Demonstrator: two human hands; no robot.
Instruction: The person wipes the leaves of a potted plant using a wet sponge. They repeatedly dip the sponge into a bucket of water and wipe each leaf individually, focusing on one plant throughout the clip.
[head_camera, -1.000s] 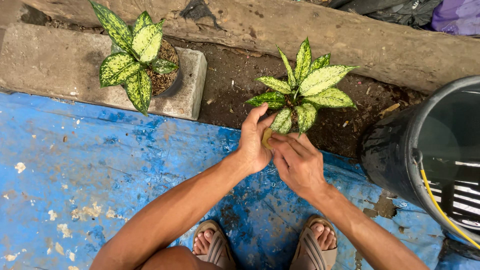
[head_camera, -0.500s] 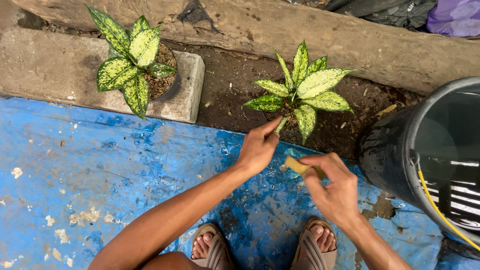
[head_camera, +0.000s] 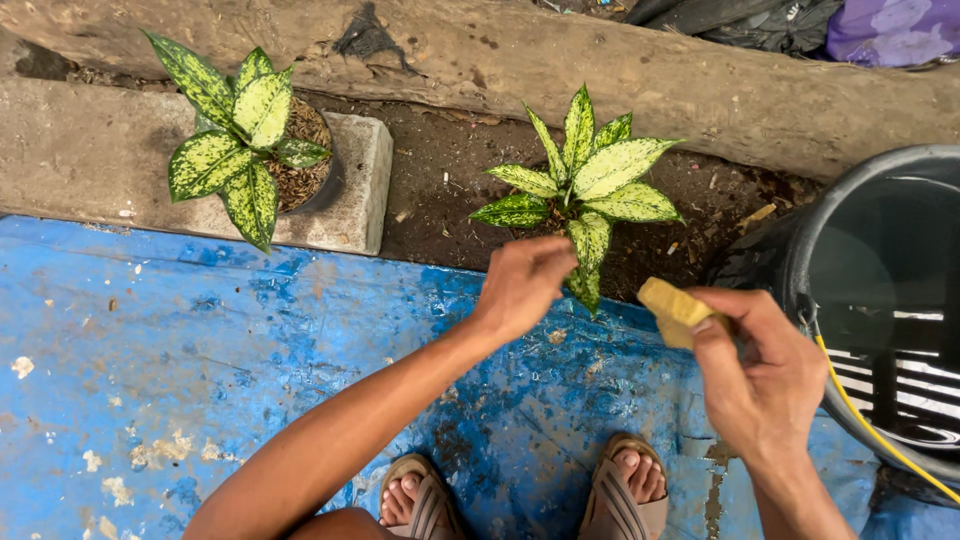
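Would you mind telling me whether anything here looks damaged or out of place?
The yellowed leaf pinched in the right hand is off the plant, whose other leaves are green. The left hand touches the plant's lower leaves. The blue tarp is worn, flaking and soil-smudged.

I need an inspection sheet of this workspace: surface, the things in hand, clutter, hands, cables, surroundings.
Surface: worn blue tarpaulin, paint flaking, soil specks.
Things in hand: small spotted green-and-cream plant in bare soil; yellowed leaf piece.
Clutter: second spotted plant in dark pot on grey concrete block.
Hands: left hand touches the plant's lowest leaf; right hand pinches the leaf piece.
Cables: thin yellow cord over black plastic bucket.
Surroundings: rough log; purple cloth; sandalled feet.
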